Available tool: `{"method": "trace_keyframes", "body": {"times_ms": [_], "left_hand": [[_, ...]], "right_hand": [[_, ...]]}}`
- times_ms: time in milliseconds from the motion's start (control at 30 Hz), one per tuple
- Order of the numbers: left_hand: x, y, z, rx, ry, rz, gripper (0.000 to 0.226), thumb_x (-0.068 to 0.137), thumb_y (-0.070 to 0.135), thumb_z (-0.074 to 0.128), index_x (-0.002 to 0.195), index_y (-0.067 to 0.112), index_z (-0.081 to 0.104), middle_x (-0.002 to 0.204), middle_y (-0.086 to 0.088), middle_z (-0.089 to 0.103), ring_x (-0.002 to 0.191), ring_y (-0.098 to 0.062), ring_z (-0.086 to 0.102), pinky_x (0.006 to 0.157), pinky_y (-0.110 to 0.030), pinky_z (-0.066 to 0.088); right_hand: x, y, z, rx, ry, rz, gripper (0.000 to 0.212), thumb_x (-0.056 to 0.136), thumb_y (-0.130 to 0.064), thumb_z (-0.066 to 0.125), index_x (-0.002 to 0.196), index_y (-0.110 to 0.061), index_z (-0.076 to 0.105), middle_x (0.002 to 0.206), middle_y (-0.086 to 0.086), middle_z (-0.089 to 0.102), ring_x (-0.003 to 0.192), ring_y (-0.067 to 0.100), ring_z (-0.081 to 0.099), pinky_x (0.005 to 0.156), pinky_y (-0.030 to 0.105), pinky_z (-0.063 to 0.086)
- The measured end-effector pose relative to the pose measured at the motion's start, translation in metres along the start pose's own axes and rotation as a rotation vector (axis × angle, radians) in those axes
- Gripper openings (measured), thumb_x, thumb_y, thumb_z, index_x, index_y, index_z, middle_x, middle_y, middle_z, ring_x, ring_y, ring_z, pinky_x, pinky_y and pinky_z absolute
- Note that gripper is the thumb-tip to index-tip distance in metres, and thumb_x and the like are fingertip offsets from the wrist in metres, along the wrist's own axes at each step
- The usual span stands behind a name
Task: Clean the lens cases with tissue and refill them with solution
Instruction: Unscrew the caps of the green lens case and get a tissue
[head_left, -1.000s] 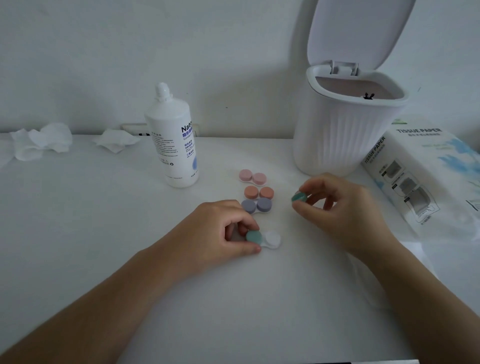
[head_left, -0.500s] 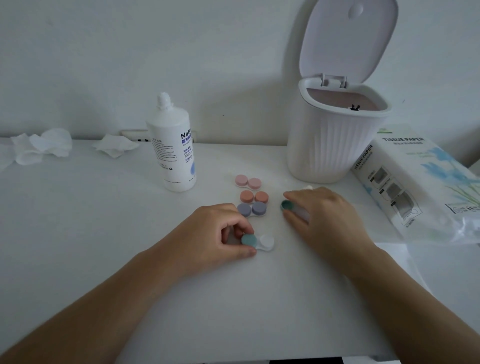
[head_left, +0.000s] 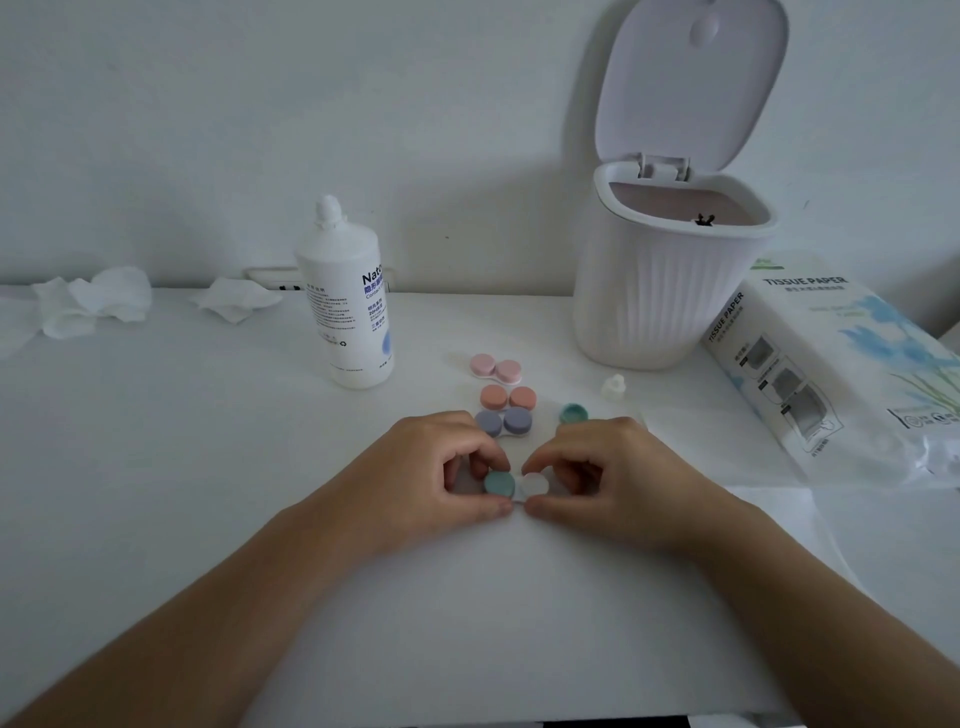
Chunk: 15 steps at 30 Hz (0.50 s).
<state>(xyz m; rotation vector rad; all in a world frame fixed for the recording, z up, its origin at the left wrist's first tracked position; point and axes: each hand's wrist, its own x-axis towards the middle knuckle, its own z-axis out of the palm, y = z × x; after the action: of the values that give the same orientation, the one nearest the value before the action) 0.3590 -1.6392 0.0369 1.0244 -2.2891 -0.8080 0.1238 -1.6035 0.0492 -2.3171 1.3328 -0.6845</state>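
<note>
A white lens case (head_left: 534, 485) lies on the white table (head_left: 208, 467) in front of me. Its left well carries a teal cap (head_left: 499, 484); its right well is uncapped. My left hand (head_left: 431, 478) pinches the capped left side. My right hand (head_left: 608, 478) pinches the open right side. A loose teal cap (head_left: 573, 414) lies on the table behind my right hand. Three closed cases stand in a column behind: pink (head_left: 495, 368), orange (head_left: 508, 397) and purple (head_left: 503, 422). The solution bottle (head_left: 345, 301) stands uncapped at the left.
A white bin (head_left: 670, 291) with its lid up stands at the back right. A tissue paper pack (head_left: 841, 358) lies at the right, with a flat tissue (head_left: 769, 499) in front of it. The bottle's small cap (head_left: 614, 386) lies near the bin. Crumpled tissues (head_left: 93, 301) lie at the back left.
My right hand set the loose teal cap down on the table, then moved left and took hold of the case's open side. My left hand stayed on the capped side.
</note>
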Motion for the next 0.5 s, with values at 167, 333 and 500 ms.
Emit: {"method": "trace_keyframes", "body": {"times_ms": [167, 333, 500], "left_hand": [[-0.001, 0.001, 0.000, 0.002, -0.031, 0.009, 0.026, 0.074, 0.039, 0.085, 0.099, 0.033, 0.077, 0.088, 0.015, 0.059, 0.069, -0.009, 0.057, 0.064, -0.017, 0.042], [-0.006, 0.007, 0.004, 0.059, 0.014, 0.021, 0.024, 0.080, 0.036, 0.084, 0.100, 0.025, 0.077, 0.086, 0.016, 0.058, 0.069, -0.003, 0.055, 0.064, -0.015, 0.040], [-0.008, 0.010, 0.008, 0.074, 0.078, -0.017, 0.023, 0.079, 0.042, 0.082, 0.091, 0.024, 0.075, 0.083, 0.014, 0.057, 0.072, -0.001, 0.056, 0.063, -0.011, 0.037]], "right_hand": [[0.001, 0.000, 0.002, 0.047, -0.006, 0.014, 0.014, 0.080, -0.031, 0.082, 0.087, -0.022, 0.076, 0.064, -0.007, 0.056, 0.059, 0.012, 0.051, 0.057, 0.020, 0.039], [0.001, 0.002, 0.003, 0.087, -0.009, 0.051, 0.015, 0.079, -0.032, 0.083, 0.080, -0.021, 0.073, 0.061, -0.009, 0.055, 0.057, 0.010, 0.049, 0.057, 0.019, 0.039], [0.000, 0.002, 0.005, 0.142, 0.004, 0.080, 0.020, 0.077, -0.036, 0.085, 0.072, -0.030, 0.066, 0.057, -0.013, 0.053, 0.053, 0.007, 0.047, 0.055, 0.017, 0.036]]}}
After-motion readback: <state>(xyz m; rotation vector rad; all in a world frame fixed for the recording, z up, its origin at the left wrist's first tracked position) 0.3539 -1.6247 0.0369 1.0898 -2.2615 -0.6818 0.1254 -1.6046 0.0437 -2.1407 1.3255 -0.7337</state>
